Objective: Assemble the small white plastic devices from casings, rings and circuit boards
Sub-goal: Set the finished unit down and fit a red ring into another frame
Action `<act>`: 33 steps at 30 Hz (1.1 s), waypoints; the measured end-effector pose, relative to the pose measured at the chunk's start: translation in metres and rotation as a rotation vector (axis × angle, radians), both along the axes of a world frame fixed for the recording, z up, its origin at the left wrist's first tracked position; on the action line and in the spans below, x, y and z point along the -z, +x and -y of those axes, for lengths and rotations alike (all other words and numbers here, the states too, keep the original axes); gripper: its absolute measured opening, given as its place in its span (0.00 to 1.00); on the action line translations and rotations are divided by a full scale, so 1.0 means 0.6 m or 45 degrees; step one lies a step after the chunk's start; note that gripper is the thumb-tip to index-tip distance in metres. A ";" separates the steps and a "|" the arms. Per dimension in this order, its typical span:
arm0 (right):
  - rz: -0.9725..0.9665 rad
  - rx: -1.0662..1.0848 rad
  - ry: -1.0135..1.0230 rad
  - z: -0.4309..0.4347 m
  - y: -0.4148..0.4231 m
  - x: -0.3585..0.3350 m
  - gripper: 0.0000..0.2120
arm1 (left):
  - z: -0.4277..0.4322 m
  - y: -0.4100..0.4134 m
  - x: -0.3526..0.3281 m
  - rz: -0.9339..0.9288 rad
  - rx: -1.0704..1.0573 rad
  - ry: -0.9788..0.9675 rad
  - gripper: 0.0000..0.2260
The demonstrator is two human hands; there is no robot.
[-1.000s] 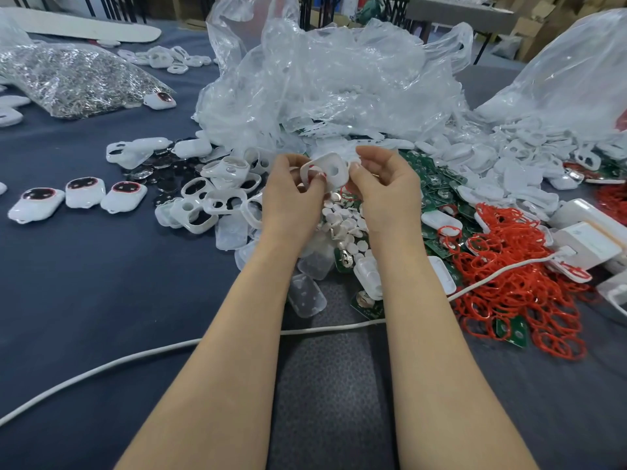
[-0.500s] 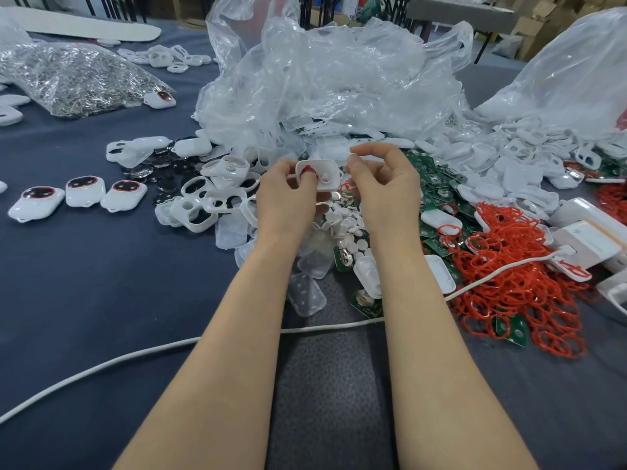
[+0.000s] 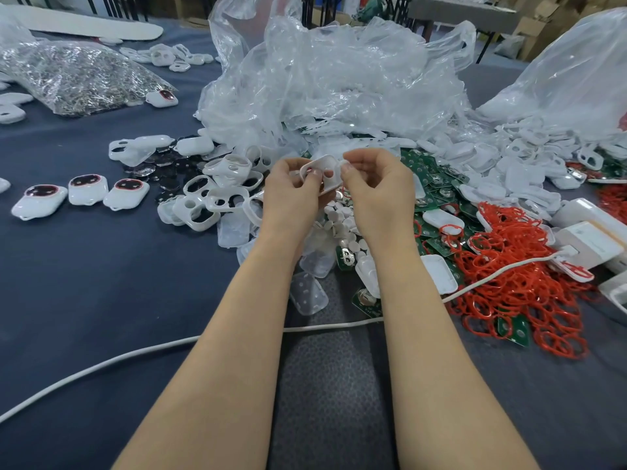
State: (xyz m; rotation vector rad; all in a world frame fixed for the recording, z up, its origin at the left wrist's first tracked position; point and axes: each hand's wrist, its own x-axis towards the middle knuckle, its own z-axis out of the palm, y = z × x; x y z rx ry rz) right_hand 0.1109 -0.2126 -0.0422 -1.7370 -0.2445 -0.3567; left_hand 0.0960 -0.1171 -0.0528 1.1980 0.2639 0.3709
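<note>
Holding the white casing (image 3: 327, 166) just above the white discs (image 3: 339, 222) on the counter (image 3: 84, 283), the left hand (image 3: 291, 191) gripped its left end; the right hand (image 3: 380, 188) pinched a small white part (image 3: 343, 163) at its right edge. Best bet was to brace the casing and press squarely.

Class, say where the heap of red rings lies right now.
In the head view, the red rings lie right of the right hand, beside the green circuit boards.
</note>
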 end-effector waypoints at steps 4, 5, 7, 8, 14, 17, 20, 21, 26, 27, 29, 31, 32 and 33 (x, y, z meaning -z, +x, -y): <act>-0.036 -0.014 -0.068 -0.002 -0.001 0.000 0.04 | 0.000 0.002 0.002 0.004 0.007 0.029 0.06; -0.053 -0.016 -0.100 -0.002 0.000 0.000 0.03 | 0.000 0.002 0.003 0.007 0.010 0.038 0.06; -0.087 -0.024 -0.111 -0.001 0.003 -0.001 0.03 | 0.000 0.003 0.003 0.012 0.012 0.050 0.06; -0.098 -0.029 -0.106 -0.002 0.003 -0.001 0.03 | 0.000 0.003 0.004 0.015 0.014 0.049 0.06; -0.085 -0.024 -0.019 -0.006 0.002 0.002 0.05 | 0.001 0.002 0.002 0.027 0.055 0.058 0.06; -0.051 -0.023 0.023 -0.009 0.001 0.005 0.08 | 0.001 0.000 0.000 0.039 0.066 0.045 0.06; -0.024 -0.003 0.041 -0.010 0.002 0.007 0.10 | 0.001 0.000 -0.001 0.047 0.076 0.021 0.05; -0.012 0.008 0.046 -0.010 0.002 0.008 0.11 | 0.001 -0.001 -0.002 0.048 0.080 0.017 0.05; -0.030 0.033 0.078 -0.012 0.001 0.011 0.10 | 0.002 -0.005 -0.004 0.063 0.089 -0.006 0.06; -0.049 0.031 0.088 -0.012 0.002 0.012 0.09 | 0.002 -0.005 -0.004 0.058 0.089 0.014 0.06; -0.104 0.000 0.104 -0.012 0.003 0.011 0.08 | 0.000 -0.006 -0.004 0.037 0.074 0.088 0.07; -0.165 -0.057 0.090 -0.010 0.003 0.008 0.06 | -0.002 -0.005 -0.004 0.011 0.042 0.199 0.06; -0.188 -0.082 0.073 -0.008 0.004 0.006 0.05 | -0.003 -0.004 -0.004 -0.001 0.026 0.267 0.06; -0.208 -0.102 0.049 -0.005 0.005 0.005 0.05 | -0.004 -0.004 -0.004 -0.011 0.016 0.333 0.06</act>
